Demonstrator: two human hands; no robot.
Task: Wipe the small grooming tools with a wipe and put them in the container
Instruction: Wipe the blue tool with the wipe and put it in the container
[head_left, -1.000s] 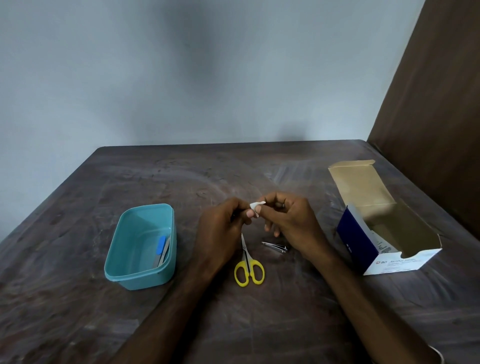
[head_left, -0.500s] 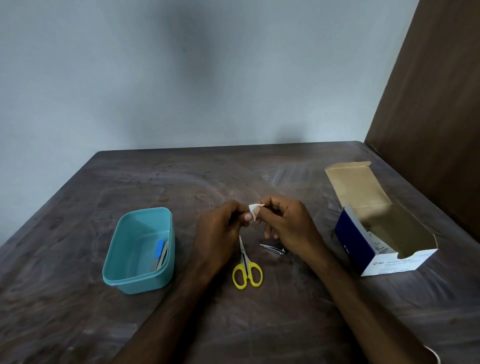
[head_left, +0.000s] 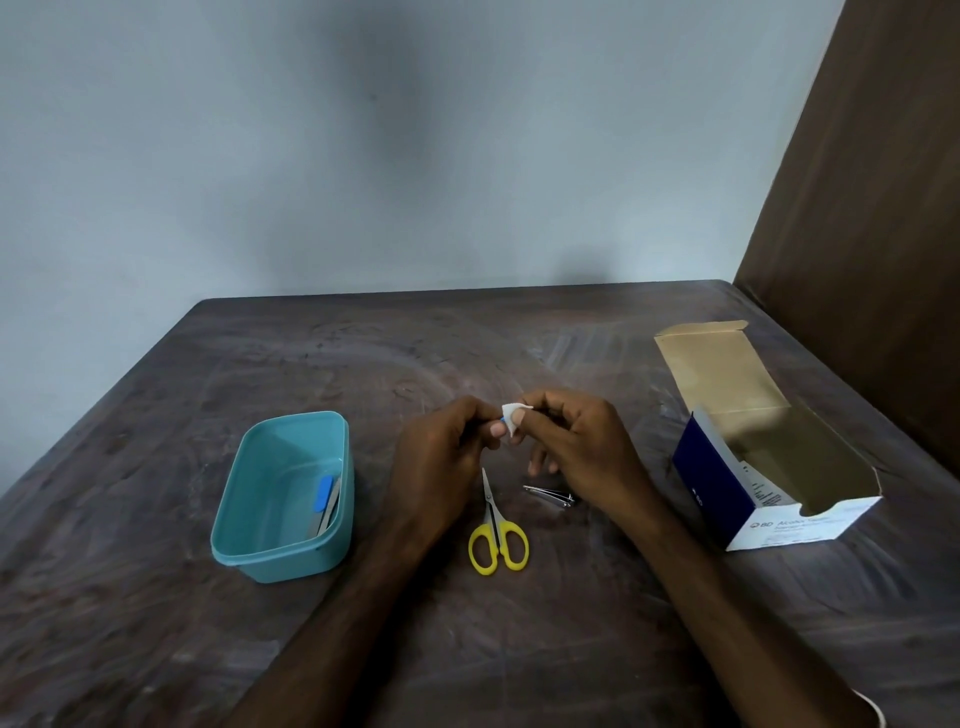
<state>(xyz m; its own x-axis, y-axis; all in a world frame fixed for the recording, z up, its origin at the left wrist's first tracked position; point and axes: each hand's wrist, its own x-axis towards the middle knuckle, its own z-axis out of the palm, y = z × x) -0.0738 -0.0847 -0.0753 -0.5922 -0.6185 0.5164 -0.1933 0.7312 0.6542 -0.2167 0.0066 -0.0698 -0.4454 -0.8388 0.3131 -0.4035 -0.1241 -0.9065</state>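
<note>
Above the middle of the table, my left hand (head_left: 441, 457) and my right hand (head_left: 576, 447) meet fingertip to fingertip. My right hand pinches a small white wipe (head_left: 513, 417). My left hand pinches a small tool of which only a blue tip (head_left: 503, 413) shows beside the wipe. Below the hands, yellow-handled scissors (head_left: 496, 535) and a metal nail clipper (head_left: 550, 496) lie on the table. At the left stands the teal container (head_left: 249, 551), holding a blue-handled tool (head_left: 325, 493) and a thin file.
An open cardboard box of alcohol swabs (head_left: 769, 509) lies at the right, its flap up. A brown panel (head_left: 872, 234) rises at the table's right edge and a grey wall stands behind it.
Both hands have stayed together over the scissors. The wipe has shifted a little between the fingertips, and a blue tip now shows beside it.
</note>
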